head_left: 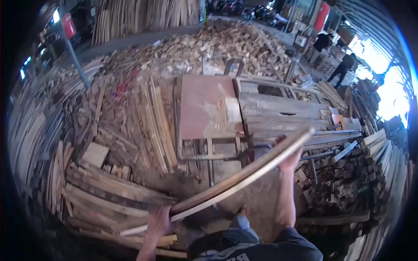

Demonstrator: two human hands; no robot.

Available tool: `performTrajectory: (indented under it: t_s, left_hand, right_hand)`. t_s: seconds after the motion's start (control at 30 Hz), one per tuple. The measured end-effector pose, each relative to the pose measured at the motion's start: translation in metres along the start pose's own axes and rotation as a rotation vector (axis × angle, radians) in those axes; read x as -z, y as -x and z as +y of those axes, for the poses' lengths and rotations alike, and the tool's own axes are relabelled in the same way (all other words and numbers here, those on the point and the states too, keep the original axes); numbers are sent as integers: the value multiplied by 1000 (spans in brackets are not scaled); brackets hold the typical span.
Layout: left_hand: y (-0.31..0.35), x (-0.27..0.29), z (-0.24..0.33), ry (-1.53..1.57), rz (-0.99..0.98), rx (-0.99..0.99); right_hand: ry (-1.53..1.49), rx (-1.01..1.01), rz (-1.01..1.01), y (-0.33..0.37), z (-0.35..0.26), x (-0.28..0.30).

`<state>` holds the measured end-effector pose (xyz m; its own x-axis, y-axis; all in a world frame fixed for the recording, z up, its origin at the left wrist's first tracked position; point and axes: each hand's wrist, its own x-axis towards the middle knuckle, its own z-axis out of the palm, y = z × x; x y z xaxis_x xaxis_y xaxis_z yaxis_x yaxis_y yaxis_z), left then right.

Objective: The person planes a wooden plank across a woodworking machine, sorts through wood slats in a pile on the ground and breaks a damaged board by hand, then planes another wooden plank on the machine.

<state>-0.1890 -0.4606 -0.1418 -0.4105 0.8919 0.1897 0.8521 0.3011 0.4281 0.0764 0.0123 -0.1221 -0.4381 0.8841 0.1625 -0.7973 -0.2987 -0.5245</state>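
A long wooden plank point(239, 180) slants across in front of me, its right end higher and farther away. It shows a brown band and a paler band; I cannot tell whether this is one plank or two together. My left hand point(159, 221) is closed around its lower part, near a stack of boards point(109, 202). Farther along, my right hand point(291, 158) grips it near the upper end, with the fingers partly hidden behind the wood. Just beyond the plank stands a worktable with a reddish-brown top point(198, 102).
A plank-topped bench point(283, 108) adjoins the worktable. Cut wood blocks point(344, 182) are piled at right, and a large heap of offcuts point(187, 52) lies at the back. Long strips point(156, 126) lie left of the table. Two people point(342, 69) stand far right.
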Motion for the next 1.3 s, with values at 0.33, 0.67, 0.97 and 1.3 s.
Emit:
performTrajectory:
  t_s: [0.33,0.67,0.97,1.3]
  left_hand:
    - [-107,-230,129,62,-324,-143]
    - [-154,-250,275,122,-310,-218]
    - [-177,-288,283,164,-368,-109]
    - [-267,-153,358,-93,-229,-168]
  right_hand:
    - [55,207,213,153,-219,235]
    - [107,343,475,103,-236,222]
    - [633,514,492,41,-215,195]
    - [279,278,627,-49,-239,205]
